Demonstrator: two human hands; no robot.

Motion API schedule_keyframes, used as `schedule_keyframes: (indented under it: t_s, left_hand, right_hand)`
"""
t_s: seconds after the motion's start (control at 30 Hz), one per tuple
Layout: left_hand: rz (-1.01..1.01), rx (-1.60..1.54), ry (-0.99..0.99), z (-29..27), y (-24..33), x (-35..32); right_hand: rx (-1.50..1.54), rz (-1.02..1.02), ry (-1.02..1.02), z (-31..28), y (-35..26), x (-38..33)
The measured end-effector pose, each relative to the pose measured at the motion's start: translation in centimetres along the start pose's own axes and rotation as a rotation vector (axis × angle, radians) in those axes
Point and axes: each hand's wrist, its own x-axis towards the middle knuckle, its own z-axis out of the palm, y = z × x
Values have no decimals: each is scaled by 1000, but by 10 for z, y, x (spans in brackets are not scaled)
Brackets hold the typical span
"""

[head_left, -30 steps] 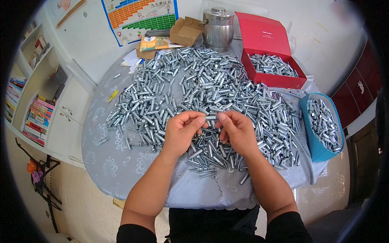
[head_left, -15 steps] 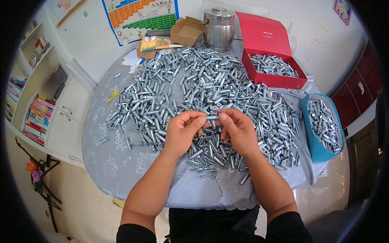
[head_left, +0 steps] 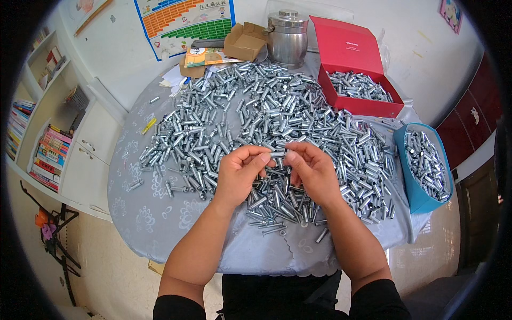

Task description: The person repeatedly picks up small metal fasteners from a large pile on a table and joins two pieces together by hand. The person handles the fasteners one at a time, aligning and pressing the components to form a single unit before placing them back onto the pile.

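Cylinder [head_left: 278, 154], 1 shiny metal piece, is lying crosswise between the 2 hands, its left end sitting in the pinch of left hand [head_left: 240, 176], thumb against index finger. Right hand [head_left: 317, 176] is meeting the right end with thumb and index; whether those tips are pressing on the metal or just resting beside it, cannot tell. Change is small: left hand is keeping its place, while right index is reaching out straighter and right thumb is easing off slightly, so the right side is looking looser than 1.0 s ago. For the work in hand, that is probably meaning a fine adjustment on this 1 piece, left hand doing the steadying; handling is likely unfinished, as nothing is being set down. Further out, loose pile [head_left: 272, 120] of similar metal pieces is spreading under and around the hands over gray tablecloth [head_left: 176, 232], not visibly shifting. Red box [head_left: 368, 108] is standing behind to the right, lid up, and blue bin [head_left: 408, 184] is standing at the far right; each is holding more pieces, fill looking unchanged. Steel pot [head_left: 288, 40] is standing at the back, untouched.
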Motion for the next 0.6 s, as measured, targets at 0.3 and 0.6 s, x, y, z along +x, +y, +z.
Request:
schedule_keyframes:
  t_s: [0.3,0.6]
  left_hand:
    - [-4,5,13,1,0,0]
    - [-49,-32,76,-3,4,1]
  right_hand:
    - [7,4,6,0,1,0]
    - [1,-174,176,3,1,0]
